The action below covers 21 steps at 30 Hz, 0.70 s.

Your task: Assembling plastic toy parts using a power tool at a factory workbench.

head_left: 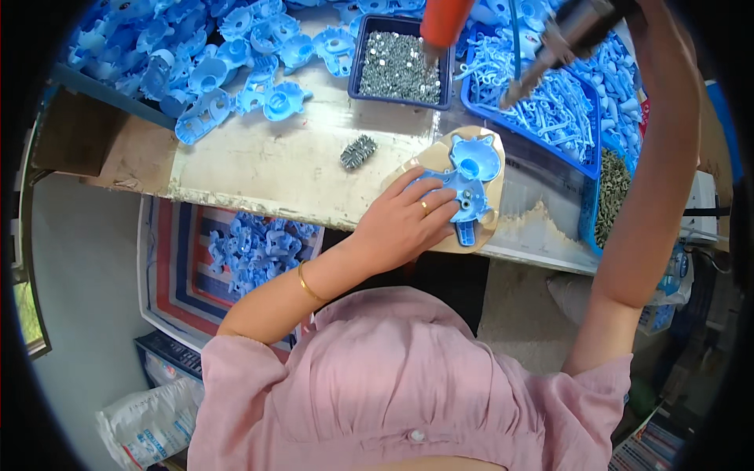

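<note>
A person's left hand (410, 218) grasps a blue casing (467, 180) on the tan board (491, 228); right hand (666, 31) beyond it, grip unclear.

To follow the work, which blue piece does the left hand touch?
The blue piece on the tan board, partly under the left hand; others lie off it.
</note>
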{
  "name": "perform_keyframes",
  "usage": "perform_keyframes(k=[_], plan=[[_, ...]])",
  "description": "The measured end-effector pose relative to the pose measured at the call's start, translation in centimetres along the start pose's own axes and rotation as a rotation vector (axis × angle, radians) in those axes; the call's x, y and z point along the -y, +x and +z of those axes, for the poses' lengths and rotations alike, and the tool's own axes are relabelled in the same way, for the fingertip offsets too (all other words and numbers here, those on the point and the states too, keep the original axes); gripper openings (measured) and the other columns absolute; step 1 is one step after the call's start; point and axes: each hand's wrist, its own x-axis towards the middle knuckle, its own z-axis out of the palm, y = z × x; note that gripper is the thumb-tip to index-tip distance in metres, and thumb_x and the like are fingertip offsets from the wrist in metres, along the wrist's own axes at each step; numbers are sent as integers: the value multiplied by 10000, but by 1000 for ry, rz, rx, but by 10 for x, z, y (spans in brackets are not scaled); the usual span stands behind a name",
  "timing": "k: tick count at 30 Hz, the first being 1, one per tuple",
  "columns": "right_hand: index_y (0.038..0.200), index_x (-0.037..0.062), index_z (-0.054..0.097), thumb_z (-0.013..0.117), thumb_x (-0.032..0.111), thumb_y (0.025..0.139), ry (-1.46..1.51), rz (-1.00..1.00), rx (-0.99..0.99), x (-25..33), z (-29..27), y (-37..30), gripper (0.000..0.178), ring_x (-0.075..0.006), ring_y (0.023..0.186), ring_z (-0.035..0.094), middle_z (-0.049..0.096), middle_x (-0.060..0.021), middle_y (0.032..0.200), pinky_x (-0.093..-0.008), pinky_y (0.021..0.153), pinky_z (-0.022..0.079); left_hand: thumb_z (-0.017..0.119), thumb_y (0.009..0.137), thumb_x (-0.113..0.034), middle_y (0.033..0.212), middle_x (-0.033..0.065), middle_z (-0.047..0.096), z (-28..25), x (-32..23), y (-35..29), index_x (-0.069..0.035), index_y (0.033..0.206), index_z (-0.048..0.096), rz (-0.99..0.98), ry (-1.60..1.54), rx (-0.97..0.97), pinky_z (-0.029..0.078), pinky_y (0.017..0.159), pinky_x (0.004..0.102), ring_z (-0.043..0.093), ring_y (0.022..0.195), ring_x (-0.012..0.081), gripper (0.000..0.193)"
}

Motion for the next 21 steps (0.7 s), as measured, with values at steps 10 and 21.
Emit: perform_keyframes(k=[10, 21], plan=[[1117, -23, 552, 635, 204, 890, 471, 255, 28, 48, 64, -91, 331, -142, 764, 579, 571, -55, 864, -279, 739, 500, 782, 784, -197, 1042, 39, 684, 7, 0, 4, -98, 1046, 683, -9, -8, 12, 523, 906, 389, 639, 1044, 253, 296], [1064, -45, 570, 640, 117, 872, 91, 161, -262, 50, 85, -114, 261, -153, 693, 576, 608, -92, 862, -272, 700, 491, 719, 817, -188, 1076, 38, 652, 6, 0, 4, -82, 979, 655, -44, -3, 72, 496, 895, 355, 613, 1041, 225, 204]])
